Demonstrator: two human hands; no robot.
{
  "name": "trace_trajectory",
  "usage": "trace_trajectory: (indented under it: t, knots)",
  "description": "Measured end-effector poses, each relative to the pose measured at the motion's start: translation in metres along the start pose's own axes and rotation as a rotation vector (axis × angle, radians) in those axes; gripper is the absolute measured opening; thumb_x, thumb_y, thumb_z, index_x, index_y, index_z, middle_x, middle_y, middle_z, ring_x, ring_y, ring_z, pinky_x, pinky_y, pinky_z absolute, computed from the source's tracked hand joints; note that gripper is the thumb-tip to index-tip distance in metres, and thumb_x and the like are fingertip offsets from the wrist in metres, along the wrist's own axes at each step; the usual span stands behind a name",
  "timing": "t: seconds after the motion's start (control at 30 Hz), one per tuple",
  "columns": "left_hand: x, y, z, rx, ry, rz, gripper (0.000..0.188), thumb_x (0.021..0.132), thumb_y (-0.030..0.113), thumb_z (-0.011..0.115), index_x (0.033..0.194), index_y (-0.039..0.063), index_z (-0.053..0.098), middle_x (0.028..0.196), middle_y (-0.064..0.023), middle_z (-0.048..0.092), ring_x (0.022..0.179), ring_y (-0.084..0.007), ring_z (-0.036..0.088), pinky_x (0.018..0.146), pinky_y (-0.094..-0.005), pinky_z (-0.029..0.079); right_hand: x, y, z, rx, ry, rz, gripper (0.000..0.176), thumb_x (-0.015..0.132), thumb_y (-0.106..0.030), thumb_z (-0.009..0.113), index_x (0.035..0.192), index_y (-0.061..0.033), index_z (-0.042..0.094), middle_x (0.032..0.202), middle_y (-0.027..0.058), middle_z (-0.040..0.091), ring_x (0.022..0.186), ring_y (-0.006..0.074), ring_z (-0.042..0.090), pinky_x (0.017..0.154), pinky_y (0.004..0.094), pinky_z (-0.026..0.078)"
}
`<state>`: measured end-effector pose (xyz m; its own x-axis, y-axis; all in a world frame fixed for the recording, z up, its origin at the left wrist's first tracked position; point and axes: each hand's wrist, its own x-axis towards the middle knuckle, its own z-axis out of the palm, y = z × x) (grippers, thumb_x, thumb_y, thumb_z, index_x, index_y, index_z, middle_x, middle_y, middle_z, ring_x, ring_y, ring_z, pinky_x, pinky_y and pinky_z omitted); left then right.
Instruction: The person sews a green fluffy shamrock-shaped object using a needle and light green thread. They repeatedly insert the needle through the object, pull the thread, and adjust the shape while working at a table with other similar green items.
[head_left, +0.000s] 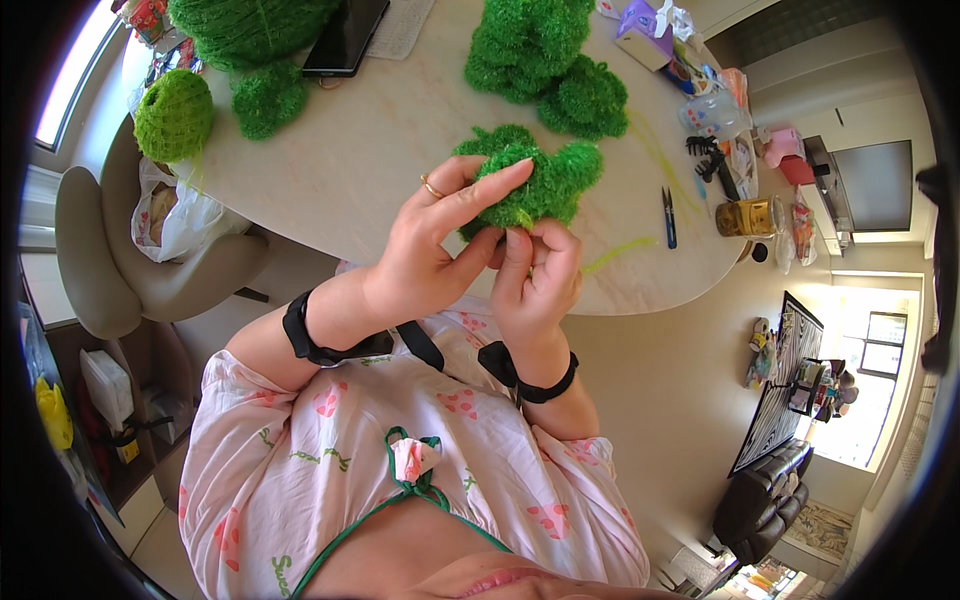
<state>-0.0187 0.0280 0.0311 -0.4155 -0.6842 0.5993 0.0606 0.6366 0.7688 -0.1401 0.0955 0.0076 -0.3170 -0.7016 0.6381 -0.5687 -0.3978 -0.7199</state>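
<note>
A fuzzy green crocheted piece (559, 180) with rounded lobes is held just above the near edge of the table. My left hand (424, 244) grips it from the left, with fingers spread over its top and the thumb at its lower edge. At that lower edge, my right hand (536, 281) pinches with thumb and forefinger beside a small light-green yarn bit (524, 219). The fingertips hide what lies between them. A light-green yarn strand (622, 253) lies on the table right of my right hand. Thread snips (669, 217) with blue handles rest farther right.
On the marbled table (360, 165) are fuzzy green pieces (529, 45), a smaller one (268, 99), a large green yarn ball (251, 30) and a light-green ball (174, 116). A dark phone or tablet (345, 37), tissue box (643, 34) and glass mug (748, 217) stand around.
</note>
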Motion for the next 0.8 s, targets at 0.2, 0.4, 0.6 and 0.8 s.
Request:
trace_trajectory:
  t: [0.2, 0.4, 0.6, 0.8]
  knots:
    - [-0.002, 0.004, 0.000, -0.069, -0.022, -0.035, 0.063, 0.075, -0.012, 0.063, 0.135, 0.008, 0.058, 0.116, -0.0178, 0.058, 0.100, -0.0318, 0.059, 0.084, -0.0360, 0.049, -0.002, 0.014, -0.005, -0.070, 0.015, -0.170, 0.014, 0.093, -0.001, 0.062, 0.103, -0.0004, 0.052, 0.066, 0.0067, 0.062, 0.048, 0.0177, 0.059, 0.045, 0.0297, 0.045]
    - [-0.004, 0.001, 0.002, 0.003, -0.002, 0.038, 0.062, 0.076, -0.012, 0.062, 0.134, 0.008, 0.058, 0.116, -0.0176, 0.058, 0.100, -0.0311, 0.059, 0.084, -0.0356, 0.050, -0.009, 0.008, 0.001, 0.046, 0.053, -0.021, 0.012, 0.095, -0.003, 0.060, 0.103, -0.0005, 0.052, 0.066, 0.0059, 0.063, 0.050, 0.0146, 0.059, 0.045, 0.0282, 0.045]
    - [-0.006, 0.002, 0.006, -0.053, -0.008, -0.045, 0.062, 0.076, -0.012, 0.061, 0.135, 0.008, 0.058, 0.115, -0.0170, 0.059, 0.100, -0.0311, 0.060, 0.084, -0.0350, 0.050, -0.001, -0.007, -0.006, 0.098, -0.007, 0.248, 0.020, 0.092, -0.007, 0.068, 0.103, -0.0013, 0.052, 0.067, 0.0049, 0.065, 0.050, 0.0152, 0.060, 0.050, 0.0269, 0.047]
    - [0.005, -0.005, -0.015, -0.216, -0.127, -0.201, 0.060, 0.080, -0.012, 0.056, 0.137, 0.006, 0.055, 0.115, -0.0135, 0.062, 0.104, -0.0235, 0.058, 0.089, -0.0318, 0.047, 0.026, -0.002, -0.033, -0.385, -0.181, -0.292, 0.046, 0.079, -0.024, 0.080, 0.114, -0.0046, 0.058, 0.087, 0.0025, 0.064, 0.073, 0.0185, 0.060, 0.066, 0.0343, 0.043]
